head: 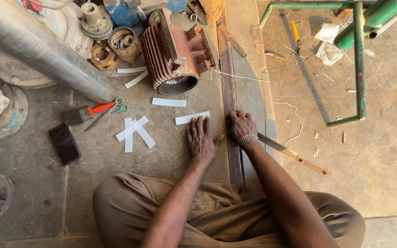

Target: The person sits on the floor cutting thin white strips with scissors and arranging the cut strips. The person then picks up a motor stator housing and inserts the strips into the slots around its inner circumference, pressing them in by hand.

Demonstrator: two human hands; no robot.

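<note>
My left hand (201, 140) lies flat on the concrete floor, fingers spread, fingertips touching a white paper strip (192, 118). My right hand (240, 126), with a metal bracelet on the wrist, rests with curled fingers on a long rusty iron bar (229, 98) set in the floor. It covers one end of a long blade with a wooden handle (299, 158); whether it grips the blade I cannot tell. More white strips lie to the left (135, 132) and ahead (168, 102).
A rusty finned motor housing (175, 50) stands ahead. Scissors (116, 106), a red-handled brush (86, 112) and a black phone (64, 143) lie at left, near a grey cylinder (37, 46). A green metal frame (359, 59) is at right. My knees fill the bottom.
</note>
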